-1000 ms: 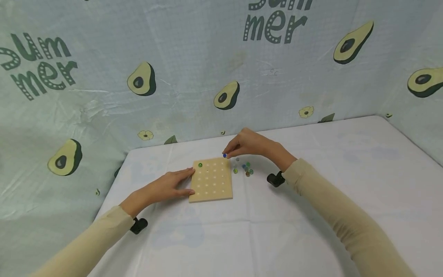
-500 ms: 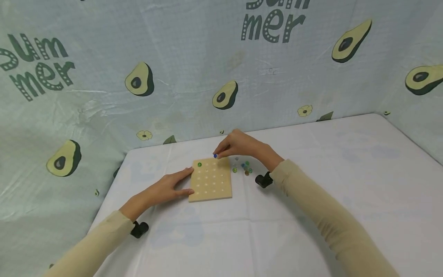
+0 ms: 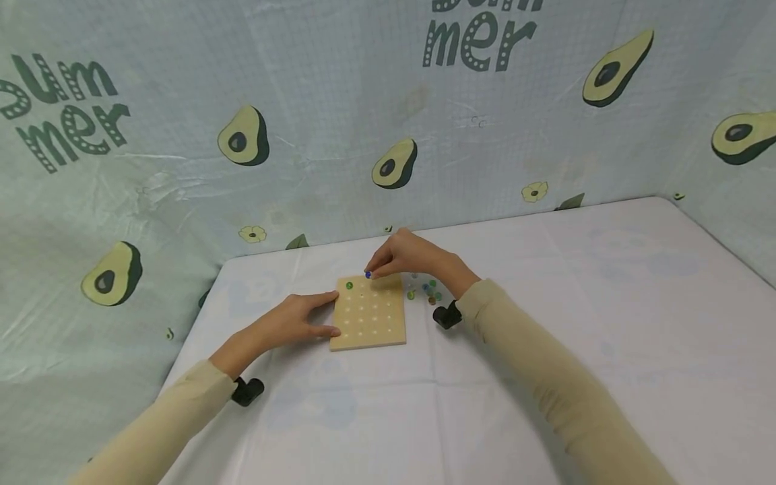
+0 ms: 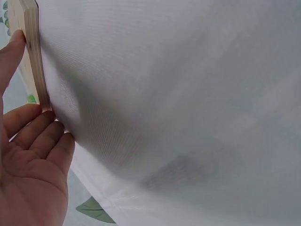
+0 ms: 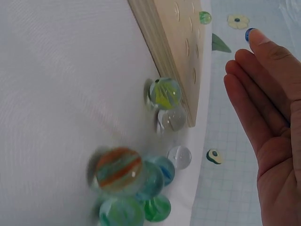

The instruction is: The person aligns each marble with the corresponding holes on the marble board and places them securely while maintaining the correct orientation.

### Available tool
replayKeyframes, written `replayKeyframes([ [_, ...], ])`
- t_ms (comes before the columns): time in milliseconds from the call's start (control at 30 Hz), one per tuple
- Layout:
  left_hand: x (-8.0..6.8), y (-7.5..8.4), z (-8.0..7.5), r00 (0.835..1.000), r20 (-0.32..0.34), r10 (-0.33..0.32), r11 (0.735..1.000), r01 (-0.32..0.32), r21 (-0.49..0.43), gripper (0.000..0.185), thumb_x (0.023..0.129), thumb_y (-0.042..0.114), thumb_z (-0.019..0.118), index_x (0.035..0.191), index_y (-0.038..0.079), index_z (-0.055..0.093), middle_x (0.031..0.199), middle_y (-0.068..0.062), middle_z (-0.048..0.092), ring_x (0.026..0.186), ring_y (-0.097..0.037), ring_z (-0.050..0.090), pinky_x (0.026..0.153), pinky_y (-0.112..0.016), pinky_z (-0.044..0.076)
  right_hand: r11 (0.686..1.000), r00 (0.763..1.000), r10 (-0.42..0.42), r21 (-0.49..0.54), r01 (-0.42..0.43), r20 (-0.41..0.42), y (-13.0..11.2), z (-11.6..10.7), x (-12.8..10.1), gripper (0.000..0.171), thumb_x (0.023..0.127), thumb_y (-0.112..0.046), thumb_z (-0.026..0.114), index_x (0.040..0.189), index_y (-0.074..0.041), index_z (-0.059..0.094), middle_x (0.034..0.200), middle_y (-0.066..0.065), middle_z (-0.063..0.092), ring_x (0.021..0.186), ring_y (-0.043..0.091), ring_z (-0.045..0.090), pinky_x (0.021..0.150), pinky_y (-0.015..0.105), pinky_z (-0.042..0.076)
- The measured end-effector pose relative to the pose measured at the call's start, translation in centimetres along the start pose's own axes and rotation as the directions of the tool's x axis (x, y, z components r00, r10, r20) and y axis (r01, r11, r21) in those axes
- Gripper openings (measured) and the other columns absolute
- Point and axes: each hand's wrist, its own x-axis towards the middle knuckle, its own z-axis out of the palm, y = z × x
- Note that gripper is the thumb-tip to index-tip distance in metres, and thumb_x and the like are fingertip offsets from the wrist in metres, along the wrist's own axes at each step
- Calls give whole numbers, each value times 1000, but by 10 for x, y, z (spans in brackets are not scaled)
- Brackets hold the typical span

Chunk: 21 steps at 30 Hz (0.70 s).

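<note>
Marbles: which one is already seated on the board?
The green marble, in the far-left corner hole of the wooden board. The blue marble is pinched in the right hand; the others lie loose beside the board.

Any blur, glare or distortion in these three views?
Head view: sharp, evenly lit, wide-angle bend at the edges; soft shadows under the arms. Left wrist view: soft-focus cloth, left hand and wooden board cropped at the frame edge. Right wrist view: nearest marbles blurred, small glints on them; right hand sharper.
</note>
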Motion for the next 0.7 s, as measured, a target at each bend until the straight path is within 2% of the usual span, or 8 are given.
replayKeyframes([
  [300, 2, -3, 1, 1000, -18, 11, 1000, -11, -11, 88, 88, 53, 77, 155, 6, 43, 156, -15, 45, 145, -33, 41, 114, -52, 41, 999, 998, 40, -31, -39, 42, 2, 3, 15, 20, 93, -25, 77, 111, -15, 82, 107, -3, 78, 95, 5, 73, 82, 21, 58],
  [533, 2, -6, 3, 1000, -16, 10, 1000, -10, -20, 89, 87, 56, 75, 155, 7, 43, 156, -15, 44, 145, -34, 40, 114, -53, 40, 994, 992, 107, -8, -107, 66, 5, 7, 18, 20, 92, -23, 78, 110, -14, 82, 107, -3, 78, 97, 5, 72, 85, 22, 57],
  [700, -1, -7, 6, 999, -29, 16, 999, -17, -29, 90, 88, 57, 75, 155, 8, 42, 156, -15, 44, 145, -34, 40, 115, -53, 39, 994, 991, 108, 18, -110, 75, 5, 12, 21, 21, 91, -22, 79, 110, -14, 82, 107, -2, 78, 94, 4, 72, 83, 21, 57],
])
